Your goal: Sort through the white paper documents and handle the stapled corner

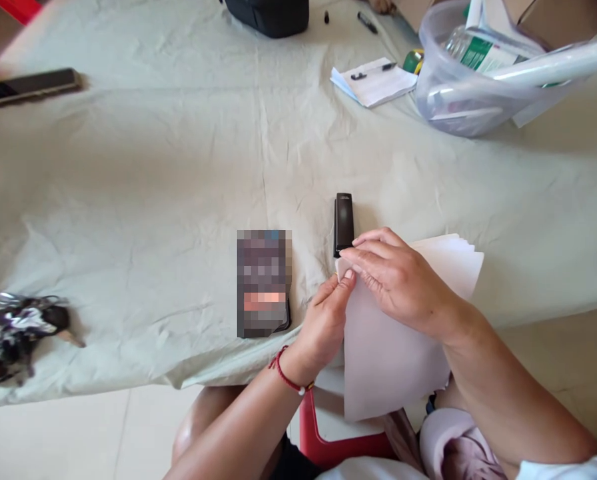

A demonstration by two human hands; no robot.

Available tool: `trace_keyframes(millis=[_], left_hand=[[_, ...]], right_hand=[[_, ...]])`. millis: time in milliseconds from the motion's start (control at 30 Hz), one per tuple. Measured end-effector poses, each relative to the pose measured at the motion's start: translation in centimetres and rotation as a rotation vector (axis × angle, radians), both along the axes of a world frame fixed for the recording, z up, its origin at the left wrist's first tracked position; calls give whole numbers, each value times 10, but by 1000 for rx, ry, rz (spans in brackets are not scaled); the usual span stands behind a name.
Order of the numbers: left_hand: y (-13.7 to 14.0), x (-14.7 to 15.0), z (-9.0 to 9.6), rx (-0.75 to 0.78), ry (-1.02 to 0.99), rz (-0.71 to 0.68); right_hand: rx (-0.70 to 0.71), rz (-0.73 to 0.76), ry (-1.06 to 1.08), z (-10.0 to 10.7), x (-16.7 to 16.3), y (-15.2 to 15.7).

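White paper sheets [396, 367] overhang the near edge of the tabletop [153, 187], their far-left corner pinched by the left hand [328, 313] and right hand [396, 277]. Just beyond lies a black stapler [345, 220]; farther right, a translucent tub [429, 57].

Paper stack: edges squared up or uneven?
Uneven: the paper stack shows staggered edges at its far right corner. Cannot tell by the stapler: left hand and right hand partly cover that corner.
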State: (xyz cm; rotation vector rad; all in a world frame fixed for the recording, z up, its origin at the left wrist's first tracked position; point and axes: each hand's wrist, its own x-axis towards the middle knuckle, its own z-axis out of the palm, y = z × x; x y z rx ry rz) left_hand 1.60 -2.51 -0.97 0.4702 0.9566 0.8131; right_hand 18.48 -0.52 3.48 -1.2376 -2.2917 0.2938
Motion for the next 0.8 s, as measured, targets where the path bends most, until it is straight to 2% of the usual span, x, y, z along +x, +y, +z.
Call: trace_keyframes(millis=[100, 267, 433, 567, 800], left_hand=[[2, 0, 2, -6, -1, -3], [2, 2, 7, -18, -49, 19], [-2, 4, 4, 78, -34, 57], [-3, 5, 1, 99, 5, 27], [0, 7, 7, 196, 72, 54]], right_hand=[[34, 43, 32, -2, 0, 3], [102, -29, -1, -5, -2, 0], [111, 17, -6, -1, -3, -2], [132, -75, -2, -1, 2, 0], [73, -82, -103, -7, -3, -2]])
